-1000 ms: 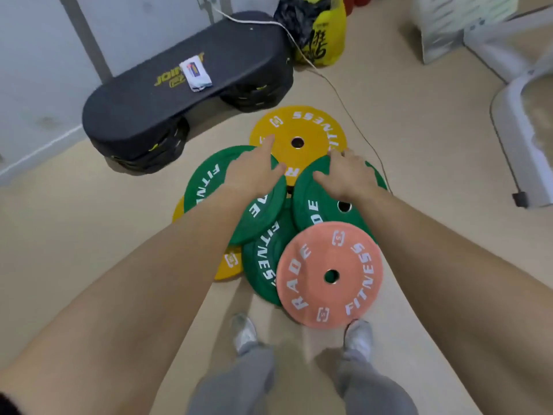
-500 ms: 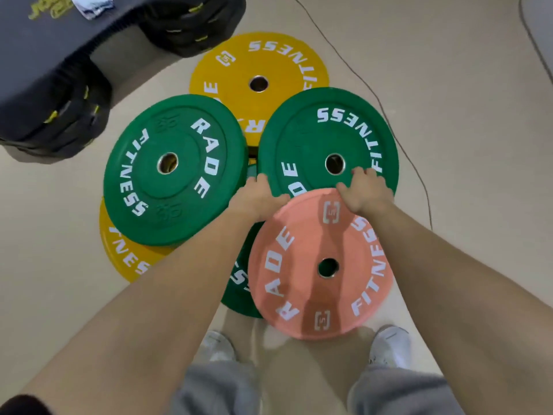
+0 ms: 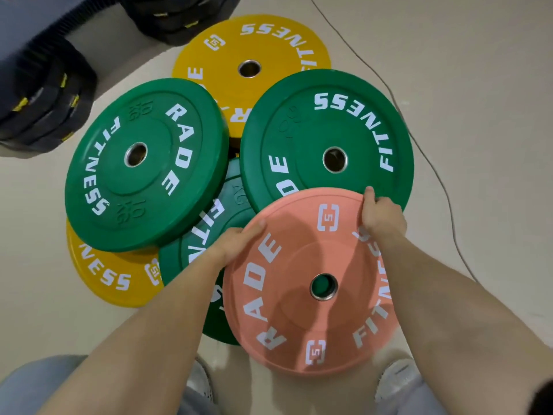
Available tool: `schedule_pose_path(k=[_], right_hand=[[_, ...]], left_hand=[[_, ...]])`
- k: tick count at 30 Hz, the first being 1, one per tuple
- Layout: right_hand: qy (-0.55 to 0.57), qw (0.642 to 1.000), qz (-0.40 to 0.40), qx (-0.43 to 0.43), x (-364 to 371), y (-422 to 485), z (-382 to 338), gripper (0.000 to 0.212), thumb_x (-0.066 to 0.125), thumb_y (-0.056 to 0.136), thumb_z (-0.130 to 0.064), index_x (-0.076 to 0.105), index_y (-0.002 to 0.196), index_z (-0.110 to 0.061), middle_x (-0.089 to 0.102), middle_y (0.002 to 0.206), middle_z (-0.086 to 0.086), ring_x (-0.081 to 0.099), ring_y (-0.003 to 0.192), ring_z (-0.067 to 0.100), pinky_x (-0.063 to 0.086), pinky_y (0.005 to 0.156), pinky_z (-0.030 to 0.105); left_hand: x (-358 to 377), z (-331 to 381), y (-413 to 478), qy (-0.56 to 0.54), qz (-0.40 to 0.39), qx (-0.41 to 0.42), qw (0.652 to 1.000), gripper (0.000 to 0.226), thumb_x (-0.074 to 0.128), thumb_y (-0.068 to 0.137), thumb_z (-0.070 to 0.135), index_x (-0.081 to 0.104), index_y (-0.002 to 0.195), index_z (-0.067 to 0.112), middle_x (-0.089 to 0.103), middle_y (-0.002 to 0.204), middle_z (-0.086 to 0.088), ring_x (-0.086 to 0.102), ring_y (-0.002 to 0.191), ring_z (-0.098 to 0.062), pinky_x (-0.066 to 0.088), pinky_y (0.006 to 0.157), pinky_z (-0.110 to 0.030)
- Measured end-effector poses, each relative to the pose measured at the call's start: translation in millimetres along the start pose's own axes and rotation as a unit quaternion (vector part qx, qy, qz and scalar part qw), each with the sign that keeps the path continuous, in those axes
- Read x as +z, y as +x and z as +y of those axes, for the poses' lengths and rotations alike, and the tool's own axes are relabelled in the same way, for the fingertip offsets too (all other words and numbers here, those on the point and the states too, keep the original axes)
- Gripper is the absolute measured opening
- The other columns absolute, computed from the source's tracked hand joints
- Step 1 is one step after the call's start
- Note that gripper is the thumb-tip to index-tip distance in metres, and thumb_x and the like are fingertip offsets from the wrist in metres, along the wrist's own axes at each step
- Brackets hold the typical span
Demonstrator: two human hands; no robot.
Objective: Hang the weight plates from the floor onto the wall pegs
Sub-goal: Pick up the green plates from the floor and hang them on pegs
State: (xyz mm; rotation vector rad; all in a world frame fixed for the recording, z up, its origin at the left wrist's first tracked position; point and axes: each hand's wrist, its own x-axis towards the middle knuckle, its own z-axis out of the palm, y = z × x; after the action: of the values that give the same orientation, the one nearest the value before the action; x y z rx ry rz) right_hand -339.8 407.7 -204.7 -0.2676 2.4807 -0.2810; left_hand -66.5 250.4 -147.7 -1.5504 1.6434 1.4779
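Standing at the very start, by the look of it: nothing hanging, and no wall pegs showing anywhere in view. Lying in one overlapping heap on the floor: a far yellow plate at twelve o'clock, a left green plate at ten, a right green plate at two, a middle green plate half buried at the centre, a near yellow plate peeking out at eight, and the salmon plate topping the pile at five, nearest the shoes. Leaving all six to be carried off and hung, so judging the job as barely begun.

Gripping the salmon plate with both hands. Clamping the left hand on the rim at about ten o'clock of that plate, fingers pinching the edge, thumb lying on the top face, the rest curling underneath out of sight. Clamping the right hand at about one o'clock, its fingers bunched together and hooking over the far rim, close against the right green plate. Holding nothing else in either hand. Not showing clearly whether lifting free or resting on the plates below.

Running past the heap at three o'clock: a thin cable. Looming at ten to eleven: a black step platform.
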Motion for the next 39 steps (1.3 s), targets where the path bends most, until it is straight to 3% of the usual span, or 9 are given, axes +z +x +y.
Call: schedule_pose_path(k=[3,12,15,18,21,24,30,33,39], right_hand=[[0.011,1.000,-0.018,0.003,-4.9,4.1,-0.7,0.072,0.014,0.098,-0.055,0.062,0.115,-0.004,0.062,0.114,0.020,0.056,0.103,0.036,0.042,0.093,0.045],[0.033,0.999,0.014,-0.026,-53.1,-19.3,-4.8,0.055,0.014,0.100,-0.040,0.058,0.097,-0.006,0.061,0.107,0.021,0.052,0.088,0.034,0.044,0.093,0.047],[0.053,0.997,0.039,-0.031,-94.7,-35.6,-23.9,0.062,0.014,0.100,-0.042,0.061,0.107,-0.003,0.061,0.111,0.022,0.055,0.094,0.035,0.044,0.096,0.047],[0.069,0.995,0.057,-0.048,-143.9,-58.4,-48.6,0.059,0.015,0.100,-0.039,0.060,0.113,-0.003,0.060,0.118,0.023,0.053,0.100,0.035,0.041,0.095,0.046],[0.075,0.992,0.075,-0.066,-201.3,-90.5,-79.3,0.054,0.015,0.100,-0.035,0.057,0.117,-0.006,0.057,0.126,0.021,0.051,0.115,0.037,0.039,0.096,0.045],[0.104,0.988,0.095,-0.067,-259.9,-130.6,-111.3,0.055,0.016,0.100,-0.036,0.058,0.116,-0.005,0.057,0.126,0.022,0.050,0.118,0.037,0.039,0.097,0.044],[0.115,0.980,0.124,-0.108,-395.1,-244.6,-190.3,0.051,0.018,0.100,-0.028,0.058,0.118,-0.002,0.056,0.129,0.025,0.049,0.120,0.042,0.039,0.100,0.046],[0.133,0.975,0.140,-0.111,-450.8,-294.1,-225.5,0.052,0.021,0.101,-0.029,0.059,0.120,0.000,0.056,0.129,0.028,0.051,0.119,0.043,0.039,0.101,0.048],[0.208,0.950,0.196,-0.124,-583.6,-420.9,-324.5,0.062,0.019,0.101,-0.039,0.062,0.120,0.001,0.059,0.127,0.027,0.053,0.119,0.042,0.038,0.102,0.047]], left_hand=[[14.8,-8.8,-3.8,-0.030,0.076,-0.014,0.997,0.072,0.050,0.081,0.082,0.076,0.091,0.016,0.076,0.085,0.000,0.072,0.078,-0.021,0.050,0.064,-0.029],[5.5,21.9,-31.8,0.038,0.168,0.019,0.985,0.092,0.045,0.066,0.096,0.069,0.085,0.009,0.070,0.086,-0.010,0.066,0.079,-0.027,0.054,0.078,-0.039],[-19.8,53.9,-57.7,0.047,0.184,0.055,0.980,0.081,0.049,0.076,0.088,0.070,0.082,0.009,0.069,0.084,-0.009,0.065,0.079,-0.027,0.052,0.076,-0.038],[-49.9,86.4,-97.1,0.051,0.195,0.087,0.976,0.087,0.048,0.069,0.092,0.072,0.080,0.010,0.071,0.083,-0.009,0.066,0.079,-0.028,0.052,0.074,-0.038],[-86.4,120.8,-151.4,0.046,0.214,0.123,0.968,0.088,0.046,0.066,0.092,0.074,0.078,0.009,0.072,0.081,-0.009,0.067,0.077,-0.029,0.052,0.072,-0.039],[-122.9,154.7,-212.8,0.046,0.232,0.149,0.960,0.084,0.046,0.071,0.091,0.077,0.080,0.012,0.073,0.080,-0.006,0.068,0.076,-0.027,0.055,0.078,-0.040],[-212.6,220.6,-368.8,0.038,0.269,0.187,0.944,0.071,0.052,0.078,0.084,0.073,0.078,0.016,0.068,0.077,-0.001,0.064,0.075,-0.021,0.045,0.070,-0.035],[-253.2,246.1,-434.5,0.028,0.278,0.198,0.940,0.072,0.051,0.074,0.087,0.075,0.077,0.019,0.072,0.081,-0.002,0.068,0.080,-0.024,0.053,0.081,-0.039],[-351.5,298.0,-586.9,-0.026,0.330,0.228,0.916,0.084,0.047,0.063,0.096,0.076,0.080,0.020,0.075,0.075,0.001,0.072,0.072,-0.022,0.060,0.079,-0.044]])
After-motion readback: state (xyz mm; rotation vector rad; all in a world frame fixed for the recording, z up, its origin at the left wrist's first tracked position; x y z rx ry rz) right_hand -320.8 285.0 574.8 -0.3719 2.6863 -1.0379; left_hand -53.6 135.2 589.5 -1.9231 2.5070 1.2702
